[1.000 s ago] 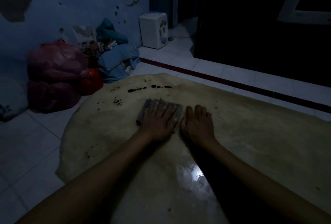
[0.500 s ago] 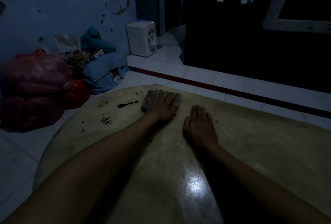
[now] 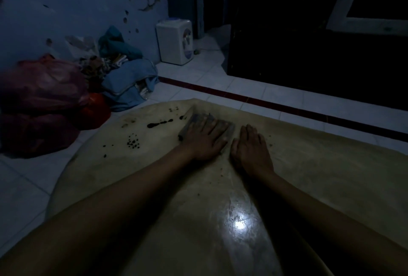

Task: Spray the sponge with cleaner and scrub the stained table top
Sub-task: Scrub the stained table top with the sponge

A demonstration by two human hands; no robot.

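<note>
Fingers of the left hand lie straight and slightly spread, pressing flat on a grey, rectangular sponge near the far edge of the tabletop. That top is a smooth, glossy, tan surface with a rounded far-left corner, and a bright glare spot shines on it between the forearms.

Going left to right: red plastic bags, crinkled and bulging, sit on the white tiled floor off the tabletop's left edge, beside a heap of blue cloth. On the tabletop's far-left part lie a cluster of small dark dots and an elongated, glossy black stain, just left of the sponge. The sponge's left end shows beyond the hand. Just right of it, the right hand rests palm down on the bare top, fingers straight and close together, holding nothing. A boxy white dispenser stands by the far wall.
</note>
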